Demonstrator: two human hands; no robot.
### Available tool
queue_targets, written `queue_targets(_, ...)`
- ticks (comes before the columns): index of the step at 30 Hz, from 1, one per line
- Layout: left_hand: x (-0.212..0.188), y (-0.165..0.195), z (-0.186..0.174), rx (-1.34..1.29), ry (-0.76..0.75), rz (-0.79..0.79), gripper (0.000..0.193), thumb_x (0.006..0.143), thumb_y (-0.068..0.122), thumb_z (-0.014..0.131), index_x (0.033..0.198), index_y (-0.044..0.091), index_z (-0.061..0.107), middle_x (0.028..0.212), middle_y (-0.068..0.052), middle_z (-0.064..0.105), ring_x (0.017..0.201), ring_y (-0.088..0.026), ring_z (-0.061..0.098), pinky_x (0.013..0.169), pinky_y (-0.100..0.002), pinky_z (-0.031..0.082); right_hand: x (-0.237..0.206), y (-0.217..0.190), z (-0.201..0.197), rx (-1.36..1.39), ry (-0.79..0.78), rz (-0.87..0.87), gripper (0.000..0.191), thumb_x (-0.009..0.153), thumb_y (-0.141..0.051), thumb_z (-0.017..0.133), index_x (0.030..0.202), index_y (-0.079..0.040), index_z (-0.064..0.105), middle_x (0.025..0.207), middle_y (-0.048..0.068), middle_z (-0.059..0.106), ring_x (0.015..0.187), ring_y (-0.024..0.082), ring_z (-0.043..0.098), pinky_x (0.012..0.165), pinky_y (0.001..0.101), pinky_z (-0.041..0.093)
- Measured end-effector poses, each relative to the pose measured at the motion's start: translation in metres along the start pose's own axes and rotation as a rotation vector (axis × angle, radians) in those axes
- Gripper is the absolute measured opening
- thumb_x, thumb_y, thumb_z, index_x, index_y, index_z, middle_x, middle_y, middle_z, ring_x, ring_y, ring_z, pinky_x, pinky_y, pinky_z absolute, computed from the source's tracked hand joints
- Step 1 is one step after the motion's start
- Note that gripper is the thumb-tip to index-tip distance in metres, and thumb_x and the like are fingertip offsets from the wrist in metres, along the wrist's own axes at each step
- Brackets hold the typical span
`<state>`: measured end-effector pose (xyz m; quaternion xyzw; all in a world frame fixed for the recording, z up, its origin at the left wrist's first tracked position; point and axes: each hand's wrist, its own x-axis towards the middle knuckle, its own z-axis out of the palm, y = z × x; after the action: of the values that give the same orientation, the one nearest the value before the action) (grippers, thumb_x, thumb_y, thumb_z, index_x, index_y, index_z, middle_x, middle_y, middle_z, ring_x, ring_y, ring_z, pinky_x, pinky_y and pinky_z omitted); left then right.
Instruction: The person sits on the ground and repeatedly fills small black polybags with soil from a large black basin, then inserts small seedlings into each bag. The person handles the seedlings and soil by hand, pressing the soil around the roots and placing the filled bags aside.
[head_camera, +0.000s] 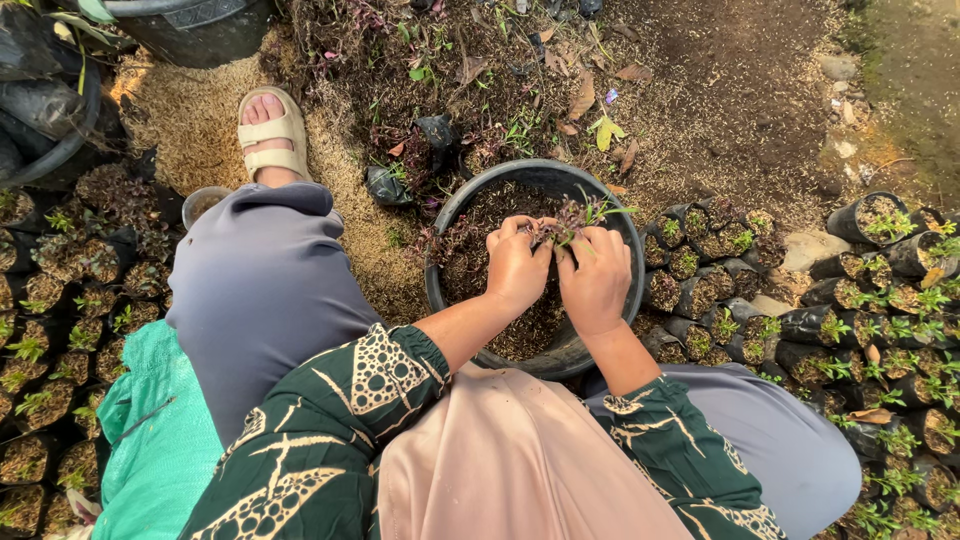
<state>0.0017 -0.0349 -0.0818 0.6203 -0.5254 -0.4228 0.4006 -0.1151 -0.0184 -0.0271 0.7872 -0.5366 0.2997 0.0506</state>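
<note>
While the person sits low on the ground with knees spread, both hands meet over the black round tub (452, 205), which stands between the legs so that its soil is within easy reach. Left hand (516, 266) and right hand (596, 280) are side by side above the middle of that tub, fingers curled and pinching together on a small purplish sprig with green leaves (572, 213); the sprig stands above the tub's far half, gripped from both sides, though whether either hand also cups soil beneath it I cannot tell. Inside the tub lies dark, crumbly potting mix with pale flecks, filling it to well below the rim. Right of the tub, small black nursery bags (800, 325) stand packed close, each holding soil and a little green seedling. Left of the tub, beyond the grey-trousered leg, more such filled bags (40, 350) are crowded in rows. Beyond the tub, a heap of uprooted purplish plants (420, 140) lies on the bare earth, near enough to be drawn from, and a sandalled foot (268, 130) rests on pale husks left of it
</note>
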Motion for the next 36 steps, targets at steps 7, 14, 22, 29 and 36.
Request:
queue_targets(7, -0.009, 0.001, 0.021, -0.24, -0.033, -0.367, 0.036, 0.094, 0.022, 0.069, 0.12, 0.0, 0.057, 0.123, -0.019, 0.063, 0.117, -0.034, 0.061, 0.101, -0.044, 0.051, -0.016, 0.016, -0.015, 0.115, -0.059, 0.037, 0.013, 0.083, -0.011, 0.078, 0.095, -0.008, 0.074, 0.097, 0.006, 0.065, 0.094, 0.029, 0.059, 0.081, 0.0415, 0.045)
queue_targets(14, 0.003, 0.029, 0.073, -0.013, 0.001, -0.01, 0.028, 0.092, 0.018, 0.066, 0.117, 0.008, 0.074, 0.132, -0.012, 0.058, 0.123, -0.036, 0.044, 0.106, -0.043, 0.04, -0.012, 0.07, -0.038, -0.041, 0.033, -0.023, 0.014, 0.087, -0.011, 0.075, 0.099, -0.006, 0.075, 0.101, 0.005, 0.067, 0.093, 0.027, 0.06, 0.08, 0.041, 0.045)
queue_targets(22, 0.023, 0.006, 0.064, 0.074, 0.0, -0.008, 0.026, 0.093, 0.019, 0.071, 0.108, -0.002, 0.072, 0.14, -0.016, 0.056, 0.121, -0.037, 0.047, 0.104, -0.044, 0.043, 0.002, 0.067, -0.014, 0.045, -0.037, -0.026, 0.011, 0.084, -0.009, 0.074, 0.093, -0.004, 0.071, 0.096, 0.009, 0.063, 0.093, 0.03, 0.059, 0.08, 0.0426, 0.047)
queue_targets(29, 0.026, 0.012, 0.103, -0.488, -0.064, -0.31, 0.025, 0.094, 0.012, 0.065, 0.117, 0.006, 0.07, 0.106, -0.008, 0.074, 0.091, -0.017, 0.067, 0.08, -0.035, 0.054, -0.007, 0.099, -0.033, 0.131, 0.017, -0.011, 0.013, 0.081, -0.007, 0.076, 0.09, -0.003, 0.067, 0.093, 0.01, 0.061, 0.091, 0.032, 0.058, 0.082, 0.0435, 0.048)
queue_targets(36, 0.047, 0.008, 0.113, -0.656, -0.106, -0.402, 0.027, 0.096, 0.012, 0.064, 0.122, 0.006, 0.071, 0.102, -0.009, 0.073, 0.087, -0.016, 0.065, 0.076, -0.032, 0.053, -0.001, 0.12, -0.023, 0.27, 0.039, 0.059, 0.011, 0.085, -0.003, 0.075, 0.093, -0.001, 0.067, 0.094, 0.011, 0.062, 0.09, 0.03, 0.059, 0.079, 0.0419, 0.049)
